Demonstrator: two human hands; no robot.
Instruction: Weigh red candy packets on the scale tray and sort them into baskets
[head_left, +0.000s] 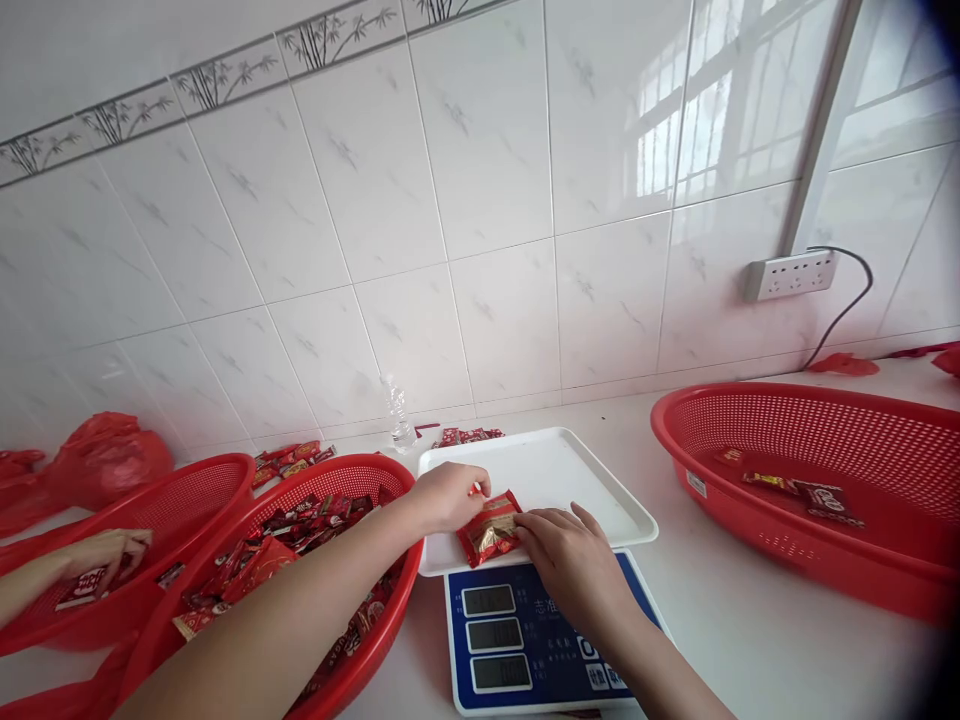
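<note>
A red and gold snack packet (pixel 491 528) is at the near edge of the white tray (pixel 592 478) of a blue weighing scale (pixel 517 600). My left hand (pixel 452 495) reaches in over a basket and pinches the packet at its upper left side. On the packet's right edge, my right hand (pixel 564 560) grips with its fingertips, its palm above the scale's panel. Under my left arm a red plastic basket (pixel 397 590) holds many wrapped sweets (pixel 262 560), partly hidden by the arm.
Another person's hand (pixel 112 550) holds a dark red packet in a second red basket (pixel 225 480) at far left. A large red basket (pixel 720 530) with several packets stands right. A clear bottle (pixel 400 415) and loose packets (pixel 469 436) lie near the tiled wall, below a socket strip (pixel 791 275).
</note>
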